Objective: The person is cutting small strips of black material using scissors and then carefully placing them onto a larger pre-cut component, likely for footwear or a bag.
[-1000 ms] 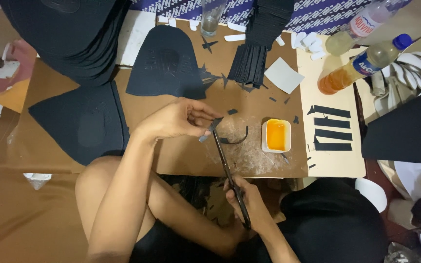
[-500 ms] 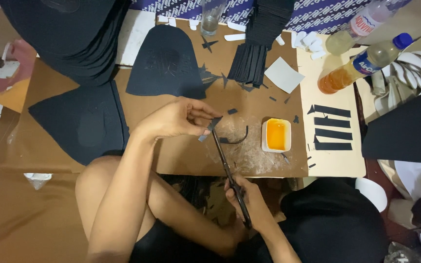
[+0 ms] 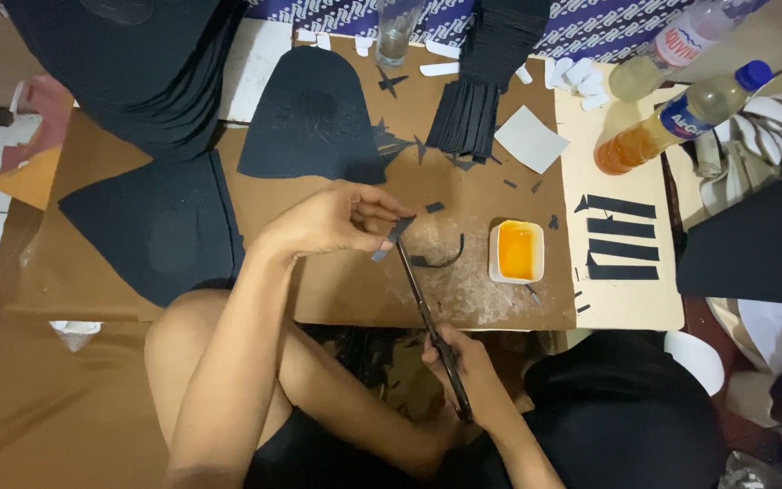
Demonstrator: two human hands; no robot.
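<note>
Head view: scissors apparently snip strip near board edge.

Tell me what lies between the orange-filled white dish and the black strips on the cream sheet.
In the head view, one small black scrap lies between the dish and the black strips.

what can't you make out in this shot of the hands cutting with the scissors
Head view only:
- Scissors: handles hidden inside the right hand.
- Small black piece in the left hand: too small to tell its shape.
- Drinking glass: top cut off by the upper edge.
- Right edge: items blurred and cropped.
</note>
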